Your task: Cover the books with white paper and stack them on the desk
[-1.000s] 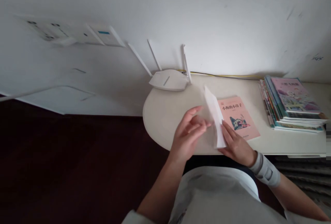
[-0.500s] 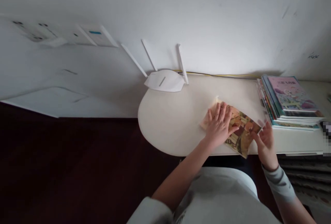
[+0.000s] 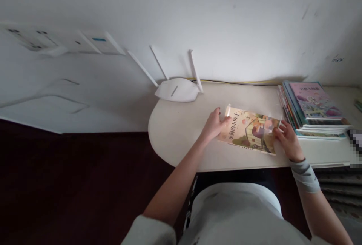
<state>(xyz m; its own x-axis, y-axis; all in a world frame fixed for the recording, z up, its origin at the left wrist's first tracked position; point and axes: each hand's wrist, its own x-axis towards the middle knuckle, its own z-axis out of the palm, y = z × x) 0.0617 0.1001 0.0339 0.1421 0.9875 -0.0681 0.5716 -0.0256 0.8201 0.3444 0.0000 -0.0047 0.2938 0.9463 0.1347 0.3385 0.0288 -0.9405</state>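
Note:
A picture book (image 3: 249,131) with an illustrated cover and Chinese lettering lies turned sideways over the white table (image 3: 181,131). Clear film shows at its edges, like a plastic cover. My left hand (image 3: 214,125) grips the book's left end, thumb on top of the cover. At the opposite end, my right hand (image 3: 287,139) pinches the right edge between thumb and fingers. Whether the book rests on the tabletop or sits slightly above it, I cannot tell.
A stack of books (image 3: 313,103) stands right of my right hand, a pink one on top. Behind to the left is a white router (image 3: 178,89) with upright antennas. Cables (image 3: 240,83) run along the wall. Sockets (image 3: 97,43) are on the wall at left.
The book has turned so its long side lies nearly level. My left hand has moved from flat on the cover to its left end; my right hand has shifted slightly up along the right edge.

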